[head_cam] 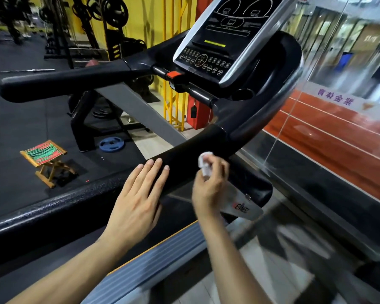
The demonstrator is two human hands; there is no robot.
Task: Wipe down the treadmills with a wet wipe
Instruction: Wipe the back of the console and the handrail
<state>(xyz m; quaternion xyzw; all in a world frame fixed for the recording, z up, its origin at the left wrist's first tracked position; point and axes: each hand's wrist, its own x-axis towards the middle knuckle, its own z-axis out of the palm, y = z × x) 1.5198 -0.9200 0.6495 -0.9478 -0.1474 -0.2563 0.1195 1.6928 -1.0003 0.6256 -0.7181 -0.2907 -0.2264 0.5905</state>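
The black padded right handrail of the treadmill (184, 163) runs with its long axis from lower right, near the person, up and away toward the curved black frame around the console, its blunt free end pointing toward the person. The crumpled white wet wipe (204, 162) sits on the handrail's near side, bunched in the fingertips of the right hand (208, 185), which curls around it and pinches it against the rail. The left hand (138, 202) lies just to the left of the wipe, fingers straight and together, fingertips resting flat on the handrail, holding nothing. The slanted black console panel with round buttons and a yellow-green bar (219, 40) stands tilted above. Below the right hand, a silver plate (242, 207) bears red and black lettering, too blurred to read surely. Mirrored purple characters (336, 98) show on the glass wall at right.
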